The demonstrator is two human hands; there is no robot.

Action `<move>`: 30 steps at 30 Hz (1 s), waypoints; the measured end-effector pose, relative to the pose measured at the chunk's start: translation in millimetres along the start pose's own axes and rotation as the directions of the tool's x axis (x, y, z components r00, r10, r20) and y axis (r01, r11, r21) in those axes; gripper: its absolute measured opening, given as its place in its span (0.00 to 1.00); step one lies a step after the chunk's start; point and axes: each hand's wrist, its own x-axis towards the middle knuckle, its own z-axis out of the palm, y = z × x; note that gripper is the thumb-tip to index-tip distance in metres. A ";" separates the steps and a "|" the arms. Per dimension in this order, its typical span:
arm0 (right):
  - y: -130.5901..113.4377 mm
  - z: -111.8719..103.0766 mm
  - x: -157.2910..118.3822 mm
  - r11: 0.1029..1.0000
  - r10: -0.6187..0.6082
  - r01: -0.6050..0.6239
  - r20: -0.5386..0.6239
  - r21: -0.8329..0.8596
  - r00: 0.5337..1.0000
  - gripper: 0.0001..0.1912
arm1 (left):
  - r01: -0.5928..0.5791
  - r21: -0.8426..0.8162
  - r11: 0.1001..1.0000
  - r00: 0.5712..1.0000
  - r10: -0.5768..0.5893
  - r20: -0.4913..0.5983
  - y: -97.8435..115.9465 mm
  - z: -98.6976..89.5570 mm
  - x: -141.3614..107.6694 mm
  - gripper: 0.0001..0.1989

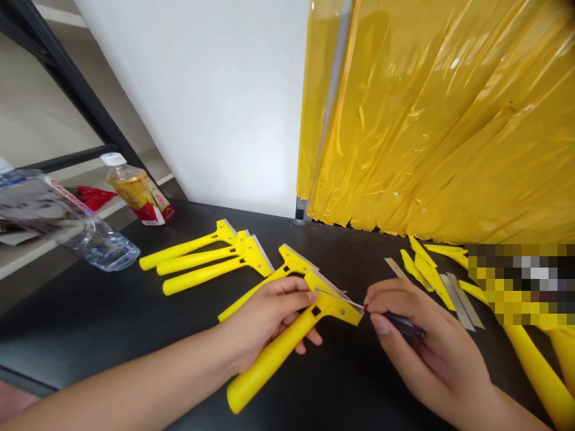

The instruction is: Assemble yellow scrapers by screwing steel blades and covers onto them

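Observation:
My left hand [274, 311] grips a yellow scraper [269, 359] near its head, thumb on top and fingers beneath. The scraper's handle slants down toward me, and a metal blade runs along its far edge. In my right hand [426, 335] is a screwdriver [404, 325] with a dark handle and red collar. Its thin shaft reaches left, and the tip meets the scraper head by a screw near my left thumb. Another yellow scraper [251, 296] lies just behind, partly hidden by my left hand. Several more scrapers [202, 263] lie in a group to the left.
Loose blades [462, 302] and flat yellow pieces [424, 269] lie on the black table [179, 365] at right, beside more yellow handles [530, 365]. A drink bottle [139, 188] and a clear water bottle [67, 215] are at left. Yellow film [440, 120] hangs behind.

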 end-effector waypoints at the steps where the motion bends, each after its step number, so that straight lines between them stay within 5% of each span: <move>1: 0.3 0.0 0.2 1.000 0.002 -0.002 -0.004 -0.001 1.000 0.12 | 0.001 -0.003 1.000 1.000 -0.001 -0.002 0.3 0.2 -0.1 0.11; 19: -2.8 0.1 6.4 0.998 -0.009 0.007 -0.029 -0.060 1.000 0.11 | -0.001 -0.065 0.998 1.000 0.001 -0.005 -2.3 -0.9 0.2 0.11; 30: 18.8 12.9 14.4 0.989 -0.151 0.150 -0.087 -0.011 0.985 0.12 | 0.039 -0.067 0.997 0.999 -0.038 0.023 -17.0 -24.5 24.6 0.21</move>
